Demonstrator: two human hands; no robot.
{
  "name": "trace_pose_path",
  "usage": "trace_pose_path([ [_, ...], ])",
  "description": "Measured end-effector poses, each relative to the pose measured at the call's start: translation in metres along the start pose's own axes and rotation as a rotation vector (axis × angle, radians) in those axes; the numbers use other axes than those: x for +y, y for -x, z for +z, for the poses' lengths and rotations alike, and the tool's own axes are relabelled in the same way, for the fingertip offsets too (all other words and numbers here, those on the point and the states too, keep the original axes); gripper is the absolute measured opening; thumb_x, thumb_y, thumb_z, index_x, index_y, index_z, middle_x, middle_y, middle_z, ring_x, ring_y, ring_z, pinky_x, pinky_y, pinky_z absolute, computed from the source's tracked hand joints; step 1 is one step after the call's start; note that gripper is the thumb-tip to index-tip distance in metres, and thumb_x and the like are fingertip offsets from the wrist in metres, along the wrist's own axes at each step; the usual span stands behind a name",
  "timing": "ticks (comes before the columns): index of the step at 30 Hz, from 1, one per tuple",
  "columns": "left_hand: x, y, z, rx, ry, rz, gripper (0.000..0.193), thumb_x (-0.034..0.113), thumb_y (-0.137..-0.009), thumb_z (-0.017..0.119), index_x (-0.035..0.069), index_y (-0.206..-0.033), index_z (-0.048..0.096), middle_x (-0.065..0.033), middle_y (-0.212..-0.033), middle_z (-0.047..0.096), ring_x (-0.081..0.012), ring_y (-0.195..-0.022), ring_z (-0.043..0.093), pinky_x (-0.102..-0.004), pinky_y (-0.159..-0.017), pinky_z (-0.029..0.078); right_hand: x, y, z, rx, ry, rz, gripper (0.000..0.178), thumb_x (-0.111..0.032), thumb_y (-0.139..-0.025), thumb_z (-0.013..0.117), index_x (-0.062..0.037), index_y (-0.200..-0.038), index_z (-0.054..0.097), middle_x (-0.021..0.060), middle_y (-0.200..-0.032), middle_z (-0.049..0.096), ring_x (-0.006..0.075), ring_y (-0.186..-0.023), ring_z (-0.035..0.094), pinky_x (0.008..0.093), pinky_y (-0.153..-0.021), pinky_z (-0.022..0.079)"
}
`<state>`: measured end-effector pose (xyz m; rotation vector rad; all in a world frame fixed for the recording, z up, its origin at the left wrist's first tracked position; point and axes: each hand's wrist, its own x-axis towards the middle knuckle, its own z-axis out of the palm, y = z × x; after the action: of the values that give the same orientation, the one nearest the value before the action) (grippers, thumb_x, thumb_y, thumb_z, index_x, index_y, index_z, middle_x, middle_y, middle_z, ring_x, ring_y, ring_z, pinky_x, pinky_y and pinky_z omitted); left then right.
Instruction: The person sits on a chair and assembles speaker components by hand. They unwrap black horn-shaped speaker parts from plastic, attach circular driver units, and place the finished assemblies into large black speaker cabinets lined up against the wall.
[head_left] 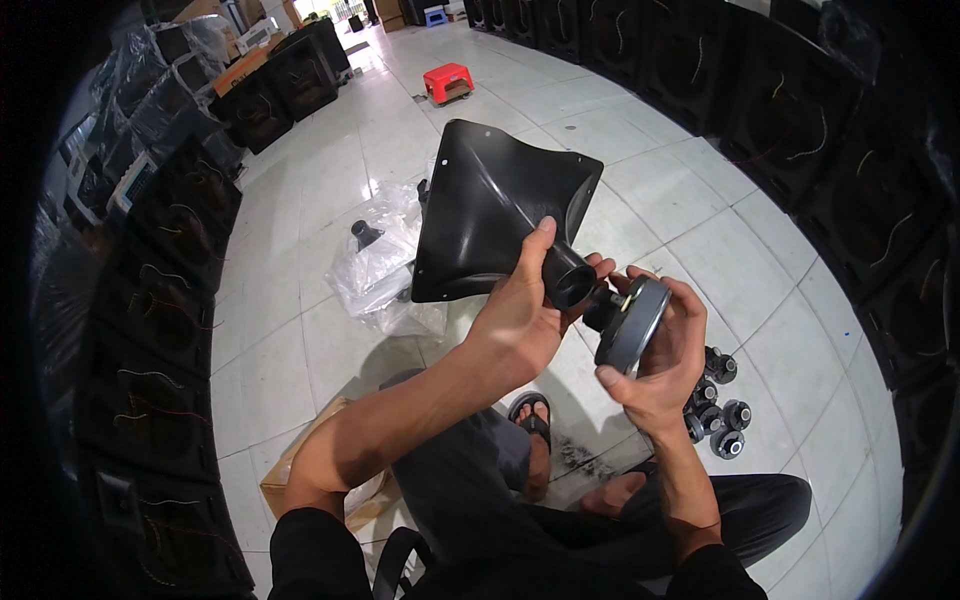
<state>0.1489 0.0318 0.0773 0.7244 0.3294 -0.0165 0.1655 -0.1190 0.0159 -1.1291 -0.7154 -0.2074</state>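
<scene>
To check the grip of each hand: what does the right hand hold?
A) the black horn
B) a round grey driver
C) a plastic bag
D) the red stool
B: the right hand grips the round grey driver at the throat of the black horn, which the left hand holds.

Black short sleeves [320, 545], dark trousers [500, 500], black sandal [532, 412].

The white tiled floor [660, 190] carried plastic bags [380, 265], a red stool [447, 82], drivers [718, 405] and a box [300, 475]
</scene>
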Motion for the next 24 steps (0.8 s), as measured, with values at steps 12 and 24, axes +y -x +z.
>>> trace_pose_path([
  [12, -0.007, 0.001, -0.003, -0.03, -0.095, -0.039, 0.038, 0.038, -0.089, 0.067, 0.005, -0.107, 0.062, -0.0057, -0.1, 0.067, -0.0138, -0.095, 0.063, -0.0289, -0.086, 0.049, -0.029, -0.022, -0.015, -0.308, 0.935, -0.446, 0.083, -0.017, -0.059, 0.089, 0.0015, -0.126, 0.044, 0.0309, -0.131, 0.046, 0.043, -0.119, 0.053, 0.0445, -0.094, 0.049],
  [24, -0.017, 0.013, 0.006, -0.106, -0.151, 0.353, 0.032, 0.021, -0.092, 0.066, -0.005, -0.11, 0.06, -0.0116, -0.109, 0.063, -0.0159, -0.105, 0.059, -0.03, -0.094, 0.043, -0.006, -0.002, -0.015, -0.101, 0.906, -0.53, 0.092, -0.011, -0.057, 0.091, 0.008, -0.132, 0.041, 0.0248, -0.122, 0.054, 0.035, -0.11, 0.059, 0.0394, -0.091, 0.052],
])
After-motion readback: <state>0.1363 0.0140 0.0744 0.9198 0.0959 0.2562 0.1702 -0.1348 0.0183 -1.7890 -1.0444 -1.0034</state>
